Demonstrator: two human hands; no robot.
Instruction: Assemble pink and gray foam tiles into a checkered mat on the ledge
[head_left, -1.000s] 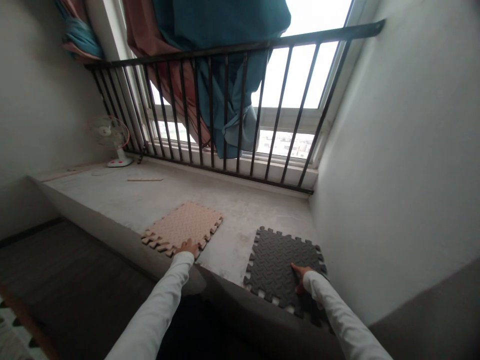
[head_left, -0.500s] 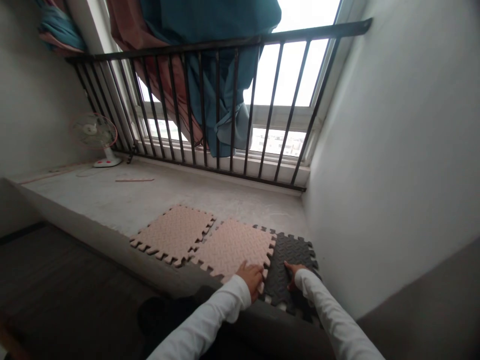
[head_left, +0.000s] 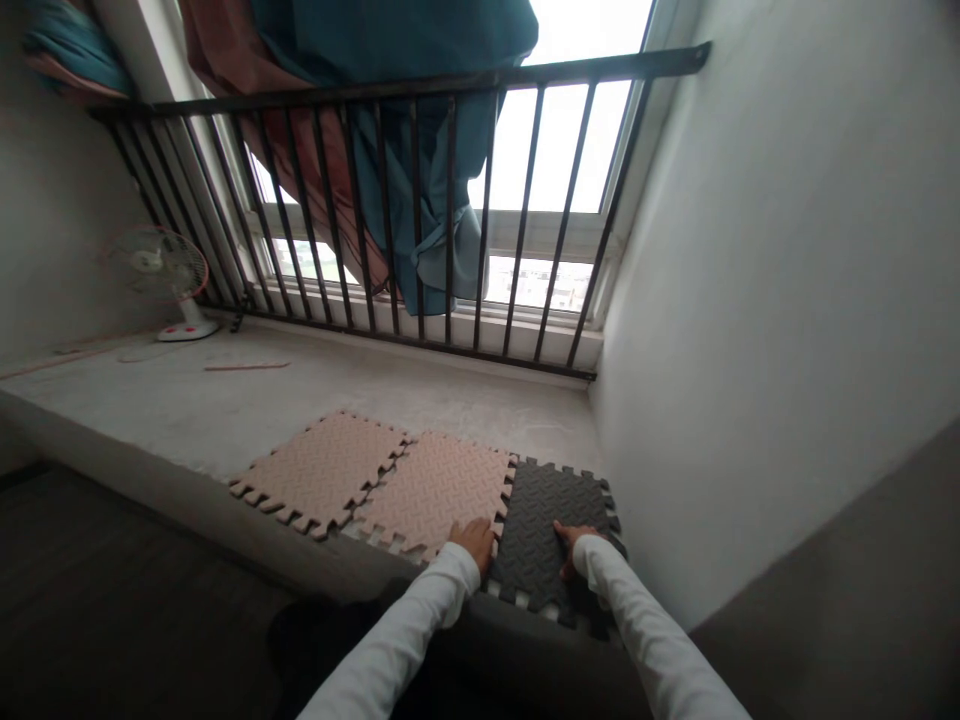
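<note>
Here, middle mat underlies left grip; black mat, right grip.

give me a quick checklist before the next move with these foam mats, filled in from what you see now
1. Left hand at the middle pink mat's near right corner: ok
2. Right hand on the dark mat: ok
3. Middle pink mat right beside the dark mat: ok
4. Teeth locked along that seam: cannot tell, too small to see
5. Left pink mat beside the middle one: ok, though locking cannot be told
6. Fan and thin strip apart from the mats: ok
</note>
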